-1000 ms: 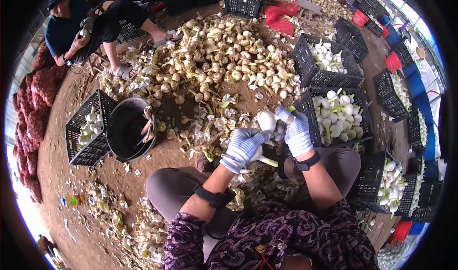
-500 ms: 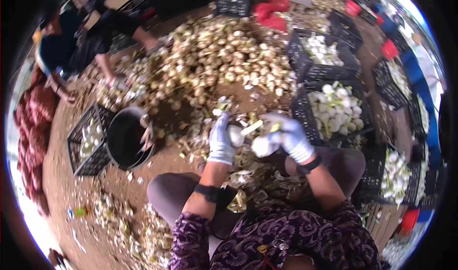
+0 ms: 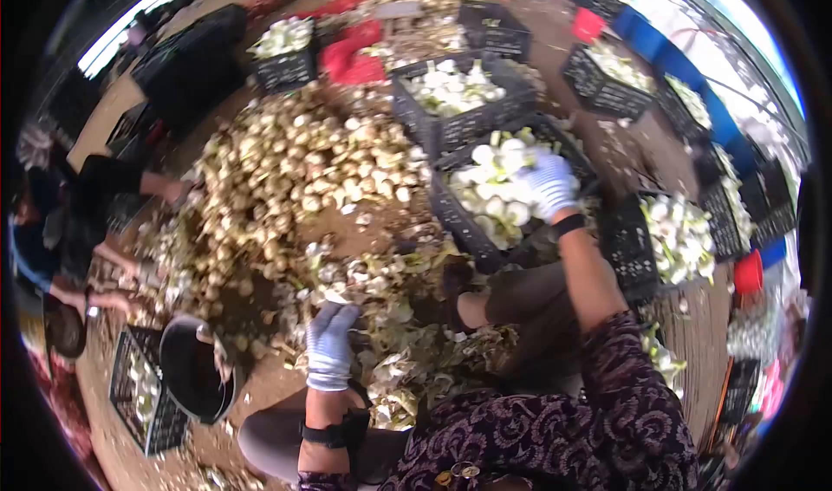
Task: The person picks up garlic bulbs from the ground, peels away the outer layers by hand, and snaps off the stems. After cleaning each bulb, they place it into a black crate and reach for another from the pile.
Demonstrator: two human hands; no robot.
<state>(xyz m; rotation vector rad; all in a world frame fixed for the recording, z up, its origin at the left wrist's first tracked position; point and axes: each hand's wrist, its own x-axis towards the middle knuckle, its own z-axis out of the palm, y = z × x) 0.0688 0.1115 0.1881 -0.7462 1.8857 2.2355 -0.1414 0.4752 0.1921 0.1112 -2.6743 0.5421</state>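
Observation:
My right hand, in a white and blue striped glove, reaches over a black crate of peeled white bulbs. It touches or hovers just over the bulbs; its fingertips are blurred among them. My left hand, gloved too, is above the heap of peelings at the centre, its fingers drawn together near a small pale piece, and what it may hold is too small to make out. A big pile of unpeeled bulbs lies ahead.
A black bucket and a tilted crate stand at lower left. More crates of white bulbs line the right side. Another person sits at the far left. A red sack lies beyond the pile.
The view has turned right. My right hand has moved from beside my left hand to the crate of bulbs. The white bulbs that were at my hands no longer show between them.

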